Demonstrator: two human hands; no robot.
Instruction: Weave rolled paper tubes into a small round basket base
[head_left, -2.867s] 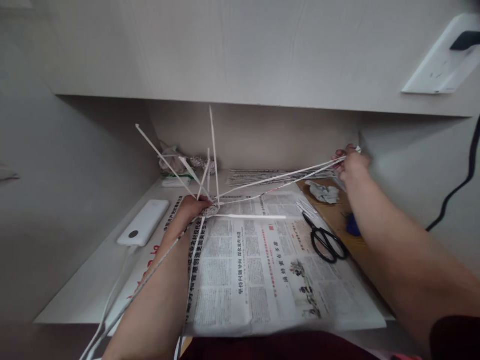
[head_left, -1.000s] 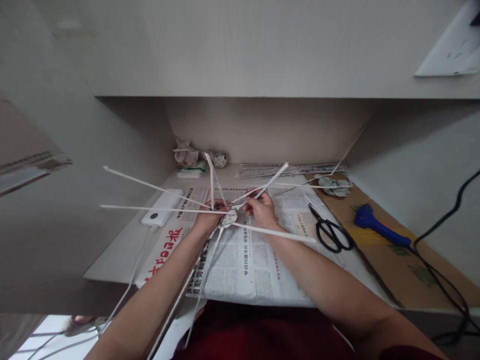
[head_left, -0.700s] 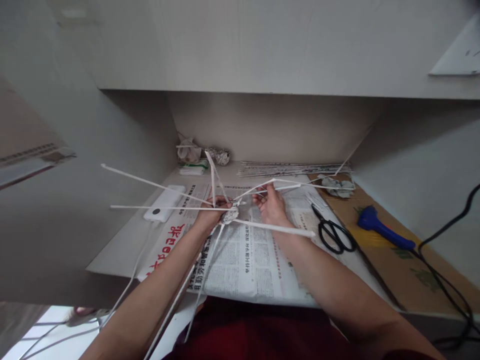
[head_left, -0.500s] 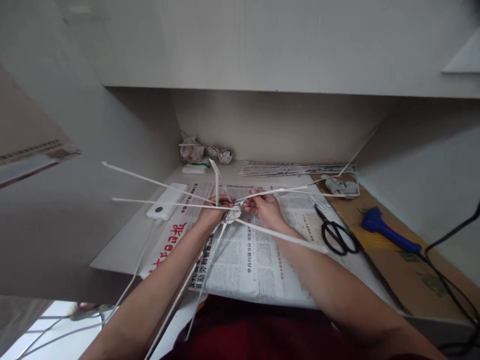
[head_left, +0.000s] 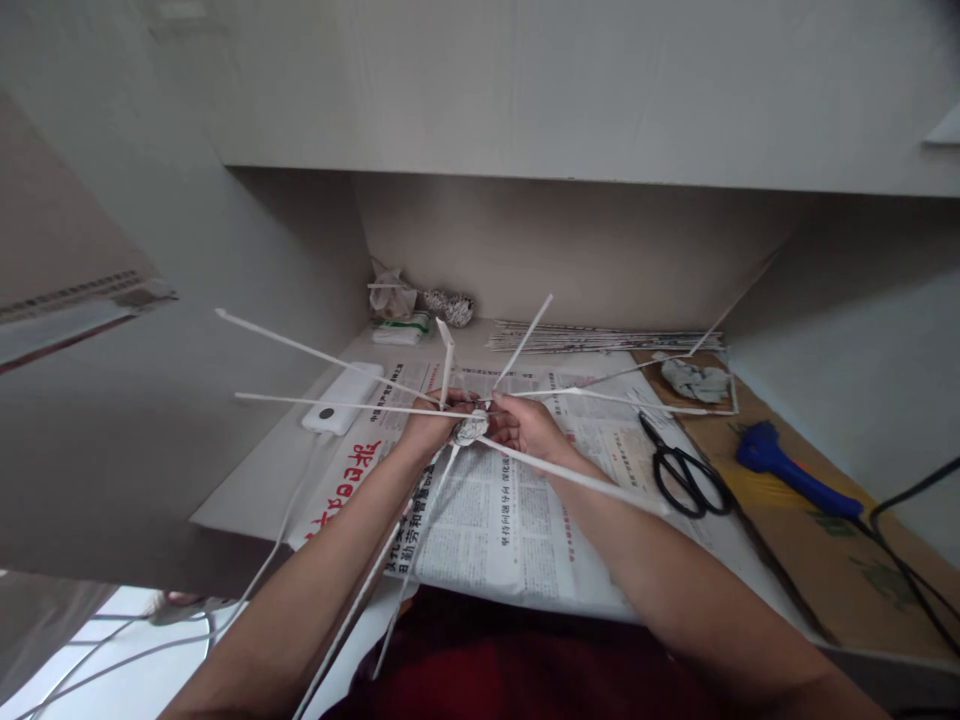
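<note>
Between my hands, over the newspaper sheets, is a small woven paper piece (head_left: 472,428) with several long white rolled-paper strips radiating from it. My left hand (head_left: 436,425) is closed around its left side. With thumb and fingers pinched, my right hand (head_left: 529,425) grips a paper strip (head_left: 531,335) close to the weave, and that strip points up and away to the right. Another strip (head_left: 570,472) crosses over my right forearm, and two more run down past my left forearm. My fingers partly hide the far side of the weave.
Black-handled scissors (head_left: 686,475) lie right of the newspaper (head_left: 480,540). A blue glue gun (head_left: 795,470) with a cord rests on cardboard (head_left: 855,590). Rolled paper sticks (head_left: 600,338) line the back, and a white power bank (head_left: 341,400) sits at left. A cabinet overhangs the table.
The strip at my right hand has swung from lying rightward to pointing up and away. My right hand has shifted slightly, and the view has turned a little to the left.
</note>
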